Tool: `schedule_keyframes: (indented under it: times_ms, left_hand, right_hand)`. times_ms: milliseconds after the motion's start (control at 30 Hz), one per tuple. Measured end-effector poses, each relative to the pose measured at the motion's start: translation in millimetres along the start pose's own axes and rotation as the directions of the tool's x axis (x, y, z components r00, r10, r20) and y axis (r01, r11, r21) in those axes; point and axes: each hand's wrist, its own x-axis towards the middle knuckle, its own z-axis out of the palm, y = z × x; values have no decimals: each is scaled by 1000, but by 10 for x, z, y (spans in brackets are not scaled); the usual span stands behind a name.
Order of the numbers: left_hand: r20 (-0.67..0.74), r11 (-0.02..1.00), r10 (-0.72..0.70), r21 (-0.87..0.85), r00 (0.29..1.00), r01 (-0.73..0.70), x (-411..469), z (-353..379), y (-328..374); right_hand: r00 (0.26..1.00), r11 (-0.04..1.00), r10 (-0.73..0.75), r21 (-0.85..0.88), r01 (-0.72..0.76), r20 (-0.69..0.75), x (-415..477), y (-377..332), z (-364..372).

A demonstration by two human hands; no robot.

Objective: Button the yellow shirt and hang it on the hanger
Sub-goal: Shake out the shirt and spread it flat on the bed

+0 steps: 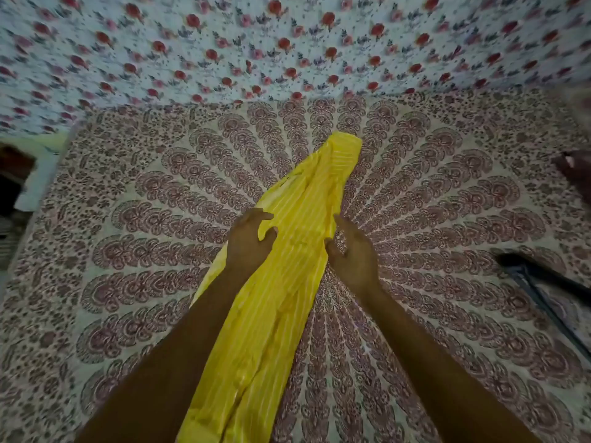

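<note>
Head camera gives me the yellow shirt (287, 282), thin white-striped cloth bunched into a long crumpled band, held over the middle of the paisley-printed bedspread (128, 251). I see the left hand (249, 238) curled round one edge, and the right hand (351, 254) pinching the other between thumb and fingers. A slim black hanger (527, 276) lies at the bedspread's right side.
</note>
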Motion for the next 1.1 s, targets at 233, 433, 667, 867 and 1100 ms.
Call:
schedule_keyframes:
  times_ms: [233, 433, 667, 867, 1100]
  left_hand:
    - [57, 975, -214, -50, 975, 217, 983, 553, -445]
    - [159, 921, -375, -50, 913, 387, 1407, 1017, -832]
    - [157, 975, -220, 55, 963, 214, 1381, 1106, -607]
    - [284, 997, -52, 67, 958, 35, 961, 1199, -236]
    - [826, 975, 161, -50, 540, -215, 791, 1302, 233]
  right_hand:
    - [995, 991, 101, 93, -98, -26, 935, 391, 517]
    - [959, 955, 281, 104, -278, -22, 1606, 696, 842]
    - [916, 889, 401, 245, -386, -13, 1906, 758, 1005]
    - [833, 785, 531, 461, -414, -156, 1790, 1017, 700]
    - [477, 521, 827, 725, -451, -297, 1173, 1559, 183]
